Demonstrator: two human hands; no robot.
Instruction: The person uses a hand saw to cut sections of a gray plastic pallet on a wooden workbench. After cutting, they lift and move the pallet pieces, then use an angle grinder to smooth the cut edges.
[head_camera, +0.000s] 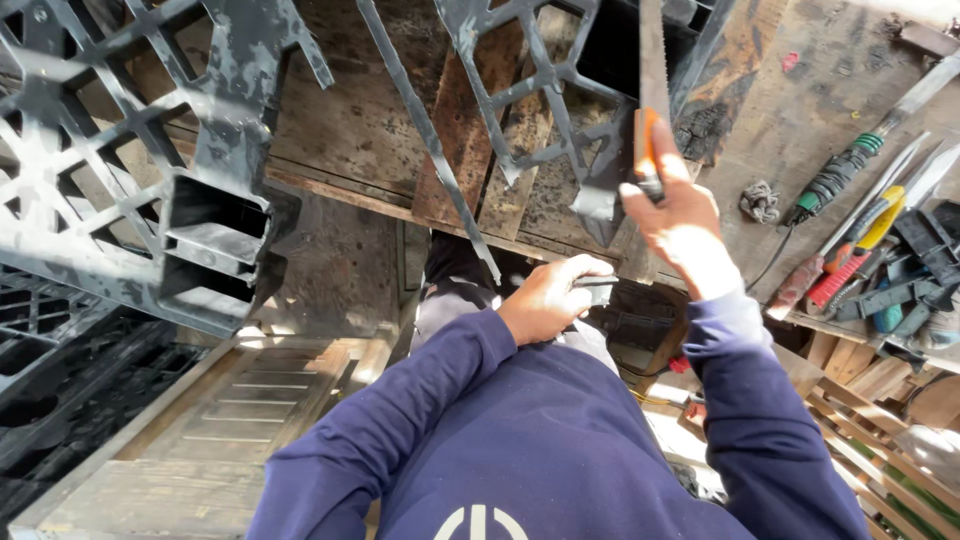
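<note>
Right hand closed around orange handle of hand saw; blade runs up and away, over broken black plastic lattice panel on wooden tabletop. Left hand closed on lower edge of same panel, just below tabletop edge, gripping small dark piece; exact grip partly hidden.

Handling judgement: panel stiff but brittle, light for its size, with jagged fracture edges and open ribs. Best held on solid rib close to cut line, away from broken tips. Saw blade thin and flexible; hold by handle only.

Larger black plastic pallet section at left, well apart from both hands. Screwdrivers and files at right on tabletop.
</note>
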